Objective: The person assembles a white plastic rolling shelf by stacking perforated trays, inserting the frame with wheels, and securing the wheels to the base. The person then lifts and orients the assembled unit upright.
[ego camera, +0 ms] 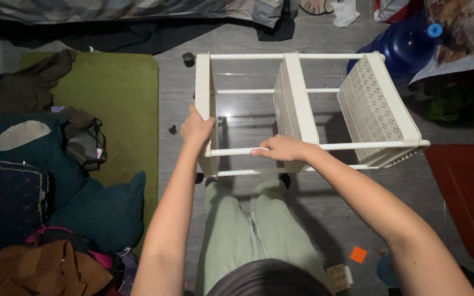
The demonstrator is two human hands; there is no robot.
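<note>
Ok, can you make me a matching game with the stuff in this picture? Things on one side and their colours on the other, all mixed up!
Things:
1. rack that the left hand and right hand hold
2. mat on the floor
3. big water bottle
4. small square paper on the floor

Colours:
A. orange
B. white
C. blue
D. green

Pairs: 1-B, 2-D, 3-C, 4-A
</note>
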